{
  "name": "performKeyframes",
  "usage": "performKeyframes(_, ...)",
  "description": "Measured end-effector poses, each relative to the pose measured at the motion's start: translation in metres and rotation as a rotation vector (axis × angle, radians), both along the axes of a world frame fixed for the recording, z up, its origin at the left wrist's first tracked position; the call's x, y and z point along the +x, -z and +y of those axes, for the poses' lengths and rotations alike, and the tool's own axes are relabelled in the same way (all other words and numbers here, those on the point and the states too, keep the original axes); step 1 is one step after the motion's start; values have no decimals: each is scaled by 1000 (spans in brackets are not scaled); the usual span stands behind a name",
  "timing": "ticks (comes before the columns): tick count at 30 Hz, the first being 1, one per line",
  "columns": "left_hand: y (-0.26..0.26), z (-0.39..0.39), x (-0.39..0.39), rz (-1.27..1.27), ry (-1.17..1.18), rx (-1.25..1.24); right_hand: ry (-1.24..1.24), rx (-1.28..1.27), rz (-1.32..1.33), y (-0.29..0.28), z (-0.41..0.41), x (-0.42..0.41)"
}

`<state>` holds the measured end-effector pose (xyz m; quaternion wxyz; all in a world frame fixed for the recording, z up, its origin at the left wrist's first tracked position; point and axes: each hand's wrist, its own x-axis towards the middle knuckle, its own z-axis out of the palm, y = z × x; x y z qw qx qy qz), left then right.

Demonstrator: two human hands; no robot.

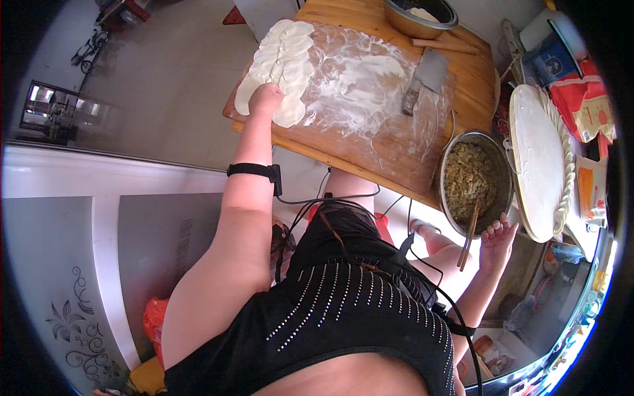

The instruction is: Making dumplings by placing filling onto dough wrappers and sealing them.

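Observation:
My left hand rests in a curled shape on the near end of overlapping round dough wrappers. Its fingertips are hidden, so whether it pinches a wrapper cannot be told. The wrappers lie along the left side of a flour-dusted board. Beside a metal bowl of minced filling is my right hand, palm up, fingers apart and holding nothing. A pair of wooden chopsticks leans out of the bowl, tips in the filling. A broad-bladed cleaver or scraper lies on the board's right side.
A wooden table carries the board. At its far end are a deep bowl holding dough and a rolling pin. A pale round board with a braided-looking edge stands at right. Black cables hang below the table.

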<state>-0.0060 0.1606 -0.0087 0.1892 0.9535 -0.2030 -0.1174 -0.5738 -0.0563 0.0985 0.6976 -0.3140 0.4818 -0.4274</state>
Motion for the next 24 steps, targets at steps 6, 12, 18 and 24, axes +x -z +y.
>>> performKeyframes(6,-13,-5,-10,0,35,59,-35,-5,-12,7,1,-6)
performKeyframes(12,-13,-3,-10,1,37,77,0,-19,26,-1,7,2)
performKeyframes(18,-10,-2,-13,-42,19,10,-4,-18,39,0,8,-1)
performKeyframes(24,-21,1,-27,-19,46,35,-2,-13,39,0,7,0)
